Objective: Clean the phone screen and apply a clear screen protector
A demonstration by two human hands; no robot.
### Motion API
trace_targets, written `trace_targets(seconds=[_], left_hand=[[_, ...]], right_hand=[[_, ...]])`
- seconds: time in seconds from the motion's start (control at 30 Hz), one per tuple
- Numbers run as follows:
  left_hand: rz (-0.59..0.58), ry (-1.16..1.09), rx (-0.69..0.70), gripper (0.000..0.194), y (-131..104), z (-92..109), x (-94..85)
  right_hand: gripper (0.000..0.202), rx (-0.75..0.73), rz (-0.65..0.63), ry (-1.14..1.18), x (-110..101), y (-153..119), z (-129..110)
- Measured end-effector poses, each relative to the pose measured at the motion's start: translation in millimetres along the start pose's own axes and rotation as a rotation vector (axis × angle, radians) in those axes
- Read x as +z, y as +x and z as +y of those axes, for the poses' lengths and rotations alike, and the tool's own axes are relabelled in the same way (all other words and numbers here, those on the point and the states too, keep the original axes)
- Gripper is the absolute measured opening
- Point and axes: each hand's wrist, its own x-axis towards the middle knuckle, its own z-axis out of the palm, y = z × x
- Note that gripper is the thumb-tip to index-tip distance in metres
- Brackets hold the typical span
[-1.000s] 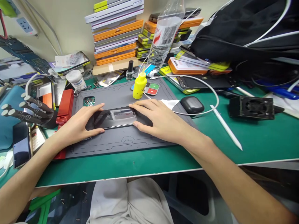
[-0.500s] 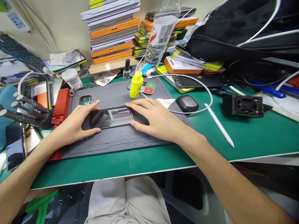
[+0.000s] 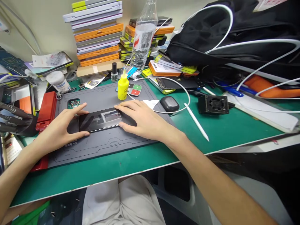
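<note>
Along the near side, the strip of mat and green table between the two forearms leaves a low path toward the phone. The right forearm crosses the table's near edge; past it, there is room between the pen and the white board, below the fan. Behind the phone, the yellow bottle stands upright, and the cable loops around the earbud case. The red tool walls the mat's left end. Gaps in the rear clutter are hard to judge.
</note>
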Motion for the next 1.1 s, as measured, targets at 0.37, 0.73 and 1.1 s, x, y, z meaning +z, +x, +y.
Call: trace_targets(seconds=[0.37,0.73,1.1], left_hand=[[0.040,0.041,0.046,0.125,-1,-11,-2.0],[0.096,0.087,0.107,0.114,0,-21,9.0],[0.036,0.054,0.005,0.133,6,-13,6.8]], right_hand=[[0.063,0.009,-0.015,0.006,-3,2,-2],[0.063,0.008,-0.027,0.003,-5,3,-2],[0.062,0.016,-0.030,-0.004,-3,4,-2]])
